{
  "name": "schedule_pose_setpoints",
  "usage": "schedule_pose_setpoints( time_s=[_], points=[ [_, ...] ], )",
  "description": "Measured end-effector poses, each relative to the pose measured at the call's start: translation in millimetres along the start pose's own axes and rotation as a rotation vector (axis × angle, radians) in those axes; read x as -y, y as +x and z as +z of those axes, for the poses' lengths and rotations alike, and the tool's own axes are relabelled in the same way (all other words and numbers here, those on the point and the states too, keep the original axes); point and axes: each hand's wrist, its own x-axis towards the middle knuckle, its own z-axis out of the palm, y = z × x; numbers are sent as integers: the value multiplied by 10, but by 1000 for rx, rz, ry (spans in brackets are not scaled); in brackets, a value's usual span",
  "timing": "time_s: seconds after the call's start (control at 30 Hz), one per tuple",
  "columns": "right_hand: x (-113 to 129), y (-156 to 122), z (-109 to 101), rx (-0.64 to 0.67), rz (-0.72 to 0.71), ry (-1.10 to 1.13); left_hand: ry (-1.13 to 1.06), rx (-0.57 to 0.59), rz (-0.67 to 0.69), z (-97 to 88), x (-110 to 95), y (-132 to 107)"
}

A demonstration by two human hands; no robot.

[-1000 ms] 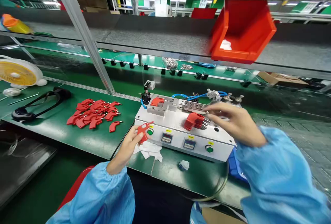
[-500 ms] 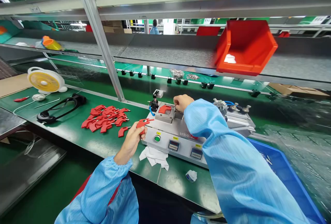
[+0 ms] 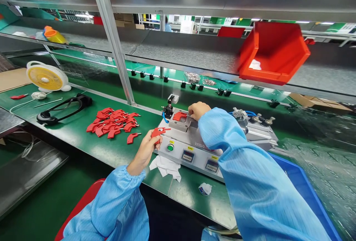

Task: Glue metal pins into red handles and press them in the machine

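A red handle piece is pinched between the thumb and fingers of the left hand, just in front of the white machine. A matching red part lies in the metal block on top, and the right hand is curled beside it, though from where I stand I can't tell whether its fingers grip anything. Farther left, a red heap lies on the green bench.

pretty clearly a factory floor, green workbench, metal shelf above it with a red bin, small machine with a green button and little displays, heap of matching red parts, baggy blue work sleeves
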Motion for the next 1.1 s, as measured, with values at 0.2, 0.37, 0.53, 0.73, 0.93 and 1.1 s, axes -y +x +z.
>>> schedule_pose_setpoints(
  time_s=[0.2, 0.37, 0.53, 0.73, 0.93, 1.1],
  points=[
    [61, -35, -84, 3, -14, -38, 3, -16, 26, -84, 58, 23],
    [292, 43, 0, -25, -90, -34, 23, -56, 116, -71, 92, 93],
    [384, 165, 97, -55, -62, -7, -3, -6, 183, -7, 18, 168],
    [-9, 80, -301, -265, -36, 175, 29, -69, 258, -82, 7, 241],
    [-364, -111, -189, -47, -127, 272, 154, -95, 365, -47, -39, 329],
    [-357, -155, 75, 19, -150, 239, 89, -97, 422, 135, -179, 395]
  ],
)
